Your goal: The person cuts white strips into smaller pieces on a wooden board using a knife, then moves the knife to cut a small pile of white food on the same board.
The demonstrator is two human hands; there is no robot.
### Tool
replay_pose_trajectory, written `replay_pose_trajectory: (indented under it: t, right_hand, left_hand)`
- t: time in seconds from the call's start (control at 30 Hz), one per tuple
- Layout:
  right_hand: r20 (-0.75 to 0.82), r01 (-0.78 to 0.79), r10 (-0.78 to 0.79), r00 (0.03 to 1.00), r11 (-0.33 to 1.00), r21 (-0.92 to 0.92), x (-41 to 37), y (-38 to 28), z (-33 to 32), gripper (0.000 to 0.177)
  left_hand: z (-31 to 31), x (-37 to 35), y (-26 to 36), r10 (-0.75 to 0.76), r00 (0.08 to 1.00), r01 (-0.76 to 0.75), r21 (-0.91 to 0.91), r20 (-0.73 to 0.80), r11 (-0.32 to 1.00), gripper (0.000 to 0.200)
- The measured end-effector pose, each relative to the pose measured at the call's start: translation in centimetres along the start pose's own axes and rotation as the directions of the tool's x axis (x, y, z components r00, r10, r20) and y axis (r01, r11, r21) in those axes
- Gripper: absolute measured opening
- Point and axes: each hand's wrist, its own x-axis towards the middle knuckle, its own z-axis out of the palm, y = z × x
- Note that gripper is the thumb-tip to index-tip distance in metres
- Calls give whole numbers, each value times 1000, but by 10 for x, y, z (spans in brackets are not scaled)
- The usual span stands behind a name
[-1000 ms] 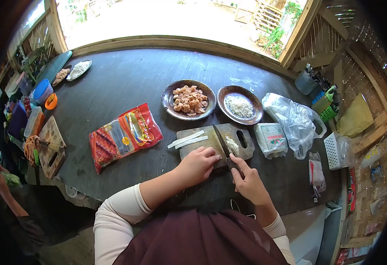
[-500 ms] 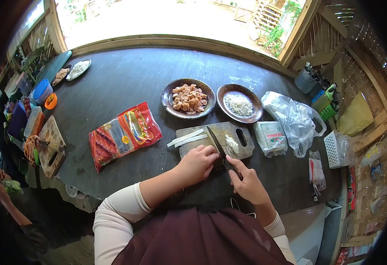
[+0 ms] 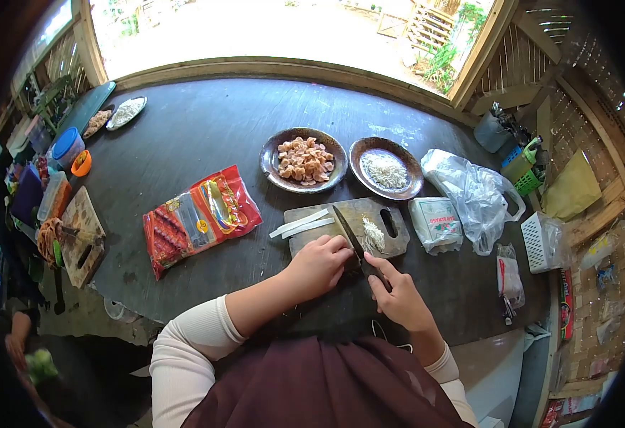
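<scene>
My left hand is closed, its fingers bent down on the wooden cutting board and pressing a pale strip beside the blade; the fingertips partly hide it. In my right hand is the black handle of a knife, its dark blade angled across the board close to the left fingers. Two or so long white strips lie at the board's left side. Right of the blade sits a small heap of finely cut white bits.
Behind the board stand a bowl of brownish-pink slices and a bowl of white bits. A red sausage packet lies left. A white packet and plastic bag are right. Another person's hand shows at far left.
My hands and the knife stay almost in place over the board. At far left, the other person's hand and the green item have moved downward.
</scene>
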Motion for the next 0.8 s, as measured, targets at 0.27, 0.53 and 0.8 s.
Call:
replay_pose_trajectory:
  t: [0.27, 0.53, 0.8]
  right_hand:
    - [-53, 15, -18, 998, 999, -45, 5, -3, 9, 41]
    - [-20, -60, 59, 998, 992, -110, -4, -17, -1, 40]
    - [-21, 11, -12, 1000, 998, -56, 6, -1, 5, 42]
  left_hand:
    - [-1, 1, 1, 20, 1000, -20, 21, 6, 1000, 36]
    - [0, 0, 0, 12, 1000, -13, 54, 18, 998, 38]
    - [-1, 1, 1, 38, 999, -37, 66, -7, 997, 35]
